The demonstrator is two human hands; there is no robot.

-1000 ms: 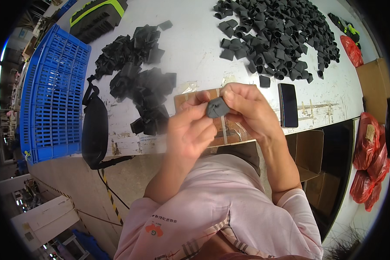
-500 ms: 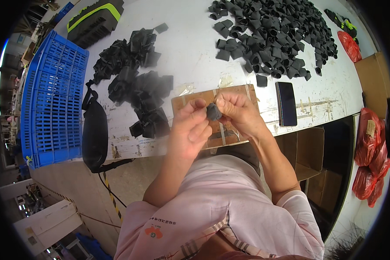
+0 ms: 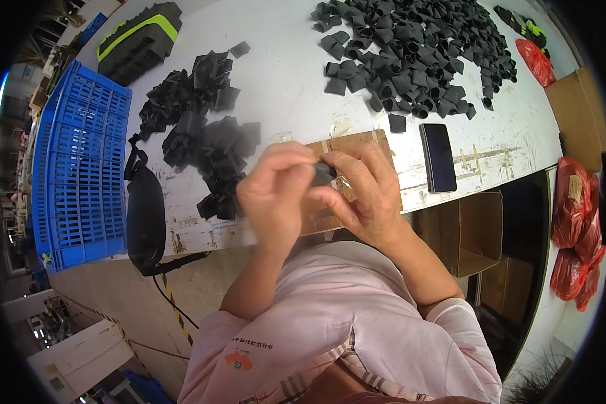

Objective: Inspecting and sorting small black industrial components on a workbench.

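Between both hands is a small dark grey fabric piece [image 3: 324, 175], held above a brown board [image 3: 376, 139] at the table's near edge. My left hand [image 3: 276, 192], somewhat blurred, pinches its left side. My right hand [image 3: 367, 192] grips the other side with thumb and fingers. To the left of my hands lies a loose heap of flat dark fabric pieces [image 3: 212, 145]. Farther off on the right spreads a large pile of short, tube-like dark pieces [image 3: 411, 57], and a single piece [image 3: 397, 123] lies at its near edge.
A blue plastic crate [image 3: 84, 168] stands at the left, beside a black pouch [image 3: 146, 215]. A black phone [image 3: 438, 158] lies right of the board. Far left is a dark stack with a yellow-green band [image 3: 139, 40]. Red bags [image 3: 576, 202] and a cardboard box [image 3: 579, 111] sit at right.
My left hand has turned and shifted slightly left, its fingers now curled over the fabric piece. My right hand's fingers have spread round the piece. The whole view has shifted slightly.
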